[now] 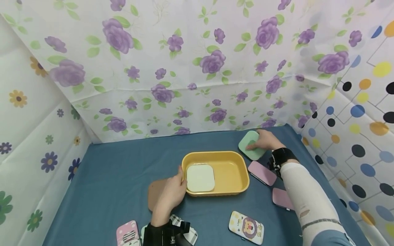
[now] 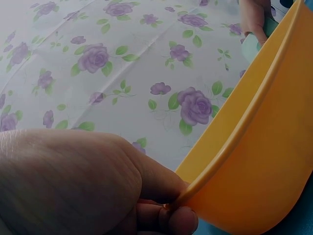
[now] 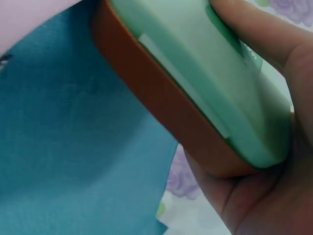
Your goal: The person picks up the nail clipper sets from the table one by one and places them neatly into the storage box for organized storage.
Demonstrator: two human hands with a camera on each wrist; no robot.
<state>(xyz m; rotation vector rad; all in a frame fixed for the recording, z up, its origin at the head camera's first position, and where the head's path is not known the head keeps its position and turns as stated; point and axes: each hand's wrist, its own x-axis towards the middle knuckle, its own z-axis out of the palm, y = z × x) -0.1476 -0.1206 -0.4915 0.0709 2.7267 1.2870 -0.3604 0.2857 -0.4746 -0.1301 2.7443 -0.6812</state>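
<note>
Left hand pinches a yellow rectangular plastic tray at nine o'clock; outside its two o'clock, the right hand grips a rounded mint-and-brown plastic box, apparently a pick-up; the next move needs firmness.

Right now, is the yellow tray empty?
No, not empty: the head view shows a pale green rounded-square box inside the yellow tray, toward its left end.

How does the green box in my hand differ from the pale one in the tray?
The green box is held by your right hand; the pale box sits in the yellow tray. The green box's top is mint; the pale box's, cream. The green box is angled; the pale box lies nearly square to the tray. Both have rounded corners.
</note>
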